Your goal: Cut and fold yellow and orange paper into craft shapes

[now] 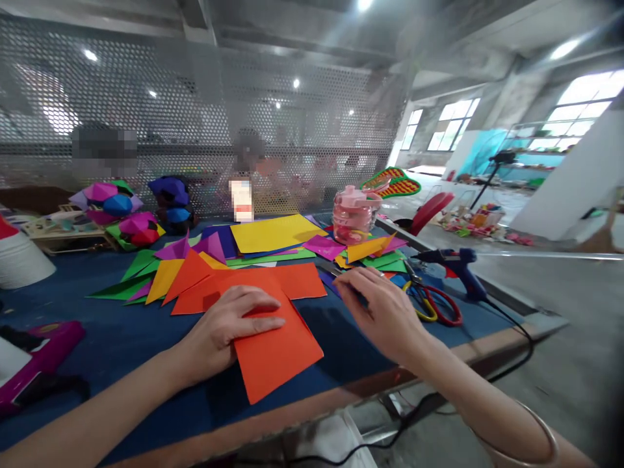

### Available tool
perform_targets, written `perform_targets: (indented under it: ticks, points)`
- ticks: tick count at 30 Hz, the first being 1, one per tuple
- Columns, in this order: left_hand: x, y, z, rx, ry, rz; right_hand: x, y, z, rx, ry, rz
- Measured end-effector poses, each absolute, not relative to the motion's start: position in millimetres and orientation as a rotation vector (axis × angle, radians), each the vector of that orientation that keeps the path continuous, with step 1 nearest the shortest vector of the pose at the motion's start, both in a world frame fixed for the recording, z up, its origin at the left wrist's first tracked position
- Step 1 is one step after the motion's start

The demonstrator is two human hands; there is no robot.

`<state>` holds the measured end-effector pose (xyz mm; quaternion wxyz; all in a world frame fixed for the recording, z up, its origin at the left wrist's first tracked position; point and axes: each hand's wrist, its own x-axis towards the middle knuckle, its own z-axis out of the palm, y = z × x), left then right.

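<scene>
My left hand (238,325) holds a folded sheet of orange paper (280,351) above the table's near edge, its thumb and forefinger lying across the top. Behind it lie more orange paper pieces (302,281). To the right, my right hand (380,309) is closed with fingertips pinched together. A thin grey metal tip (327,268) shows just beyond those fingertips; whether they grip it is unclear. Scissors with red and yellow handles (441,305) lie right of that hand. A blue glue gun (461,266) rests farther right, near the table edge.
Yellow sheets (277,234) and green and purple folded pieces (139,273) cover the table's middle. A pink jug (350,214) stands behind. Folded paper balls (117,205), a white cup-like object (22,257) and a magenta tool (53,357) are at left. A black cord (517,364) hangs over the edge.
</scene>
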<state>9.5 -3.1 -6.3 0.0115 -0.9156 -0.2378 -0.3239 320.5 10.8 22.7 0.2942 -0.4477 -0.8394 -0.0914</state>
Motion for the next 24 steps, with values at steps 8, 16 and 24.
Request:
perform_targets:
  ticks: [8, 16, 24]
  points:
    - [19, -13, -3, -3.264, -0.93, -0.749, 374, 23, 0, -1.712, -2.21, -0.239]
    - [16, -33, 6, -3.269, -1.15, -0.413, 372, 10, 7, -1.588, -2.164, -0.014]
    - [40, -58, -10, -3.077, -0.946, -0.238, 384, -75, 4, -1.444, -2.0, 0.444]
